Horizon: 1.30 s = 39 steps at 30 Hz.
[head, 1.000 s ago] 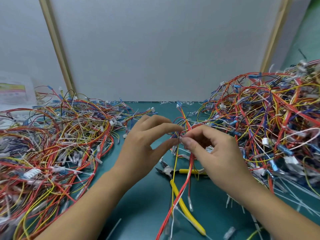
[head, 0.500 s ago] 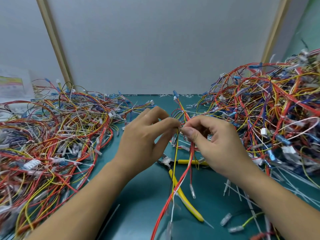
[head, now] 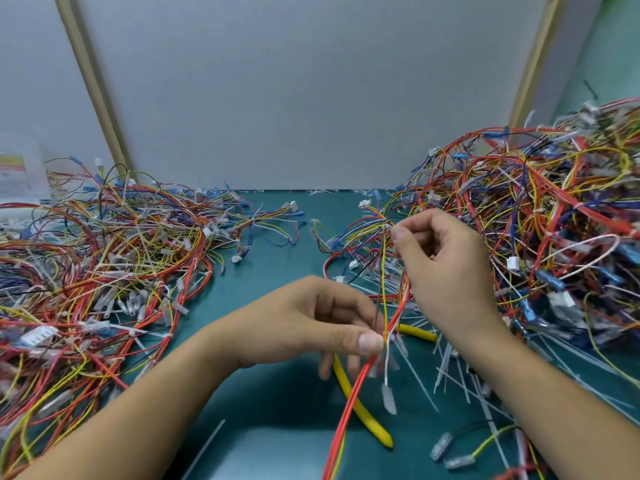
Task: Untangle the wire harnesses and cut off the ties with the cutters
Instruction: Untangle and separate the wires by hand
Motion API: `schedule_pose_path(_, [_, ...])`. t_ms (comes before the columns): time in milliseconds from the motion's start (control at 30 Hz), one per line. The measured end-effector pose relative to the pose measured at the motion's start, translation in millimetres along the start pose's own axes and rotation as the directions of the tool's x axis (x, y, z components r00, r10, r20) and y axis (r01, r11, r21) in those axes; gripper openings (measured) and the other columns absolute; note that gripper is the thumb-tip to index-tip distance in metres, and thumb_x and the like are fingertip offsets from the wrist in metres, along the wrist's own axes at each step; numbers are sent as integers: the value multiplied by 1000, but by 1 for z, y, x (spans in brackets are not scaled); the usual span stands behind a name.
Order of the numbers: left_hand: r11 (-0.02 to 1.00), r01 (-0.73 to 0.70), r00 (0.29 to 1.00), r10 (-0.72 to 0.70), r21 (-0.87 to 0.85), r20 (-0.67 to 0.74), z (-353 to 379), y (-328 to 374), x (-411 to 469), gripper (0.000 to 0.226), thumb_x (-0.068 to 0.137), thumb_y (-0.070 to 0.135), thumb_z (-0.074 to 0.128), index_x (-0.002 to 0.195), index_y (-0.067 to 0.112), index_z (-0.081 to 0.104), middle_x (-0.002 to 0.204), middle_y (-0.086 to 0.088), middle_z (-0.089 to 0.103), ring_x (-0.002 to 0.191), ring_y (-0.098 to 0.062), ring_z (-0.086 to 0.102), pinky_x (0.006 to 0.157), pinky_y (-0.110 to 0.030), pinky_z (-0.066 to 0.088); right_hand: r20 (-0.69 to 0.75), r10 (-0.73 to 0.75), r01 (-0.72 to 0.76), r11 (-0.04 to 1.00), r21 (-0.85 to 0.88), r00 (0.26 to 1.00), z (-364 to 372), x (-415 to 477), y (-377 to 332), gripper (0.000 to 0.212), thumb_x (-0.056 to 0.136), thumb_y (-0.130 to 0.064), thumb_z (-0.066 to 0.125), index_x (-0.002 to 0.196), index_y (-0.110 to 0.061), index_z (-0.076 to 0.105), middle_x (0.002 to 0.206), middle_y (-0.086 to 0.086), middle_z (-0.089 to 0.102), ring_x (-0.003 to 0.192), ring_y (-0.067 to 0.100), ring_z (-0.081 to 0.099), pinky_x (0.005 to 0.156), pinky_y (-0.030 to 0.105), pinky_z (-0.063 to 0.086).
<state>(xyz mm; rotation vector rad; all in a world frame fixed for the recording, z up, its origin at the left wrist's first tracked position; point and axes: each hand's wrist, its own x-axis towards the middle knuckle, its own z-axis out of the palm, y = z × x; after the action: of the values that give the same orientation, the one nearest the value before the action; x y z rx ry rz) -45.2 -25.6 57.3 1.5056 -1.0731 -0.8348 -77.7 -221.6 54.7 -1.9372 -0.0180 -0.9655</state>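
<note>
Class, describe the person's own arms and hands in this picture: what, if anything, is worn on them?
Both are bare. The left hand and right hand show no gloves, rings or tape; the visible thumbnails are short and unpainted. The left forearm and right forearm carry no sleeve, watch or band as far as the picture's edge.

i work at a factory assembly bench: a green mat [head: 270,403], grey partition panels [head: 311,91], and heaps of wires [head: 104,258] on both sides.
</note>
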Motion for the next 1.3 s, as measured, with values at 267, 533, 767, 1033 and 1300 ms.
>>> schedule_pose_path(267, [998, 1, 982, -12, -58, -191, -6, -1, 1, 4, 91, 14, 64, 94, 12, 66, 89, -14, 75, 65, -17, 67, 58, -19, 49, 127, -31, 20, 996, 85, 991, -1, -4, -10, 18, 95, -20, 65, 111, -25, 70, 99, -9, 70, 84, 10, 65, 71, 25, 56])
schedule_pose_path(533, [973, -196, 822, 94, -125, -561, -21, 1, -1, 13, 91, 14, 65, 99, 4, 63, 83, -21, 73, 70, -30, 73, 61, -28, 59, 454, -236, 301, 950, -76, 859, -6, -6, -15, 23, 90, -18, 66, 109, -27, 74, 133, -8, 58, 126, 7, 52, 108, 30, 40])
schedule_pose_path(767, [975, -184, 871, 105, -122, -479, -20, -3, -1, 23, 95, 25, 55, 88, 4, 63, 90, -24, 72, 78, -26, 73, 68, -25, 57, 413, -328, 415, 899, -138, 849, -5, -6, -10, 10, 91, -15, 71, 100, -20, 75, 96, -9, 65, 99, 15, 59, 88, 37, 46])
schedule_pose_path(1033, [982, -185, 865, 145, -38, -481, -25, 0, -4, 30, 97, 21, 51, 73, 6, 57, 79, -12, 52, 70, -19, 49, 69, -30, 44, 310, -270, 311, 946, -92, 912, -6, -6, -10, 8, 90, -13, 71, 95, -18, 74, 96, -10, 66, 99, 15, 60, 87, 39, 49])
schedule_pose_path(1300, [964, -213, 573, -11, -162, -819, -42, 3, -4, 26, 101, 24, 48, 79, 13, 54, 77, -8, 57, 64, -20, 59, 62, -34, 48, 326, -250, 299, 948, -112, 912, -7, -5, -11, 11, 90, -10, 70, 96, -19, 73, 97, -10, 65, 100, 12, 59, 88, 32, 47])
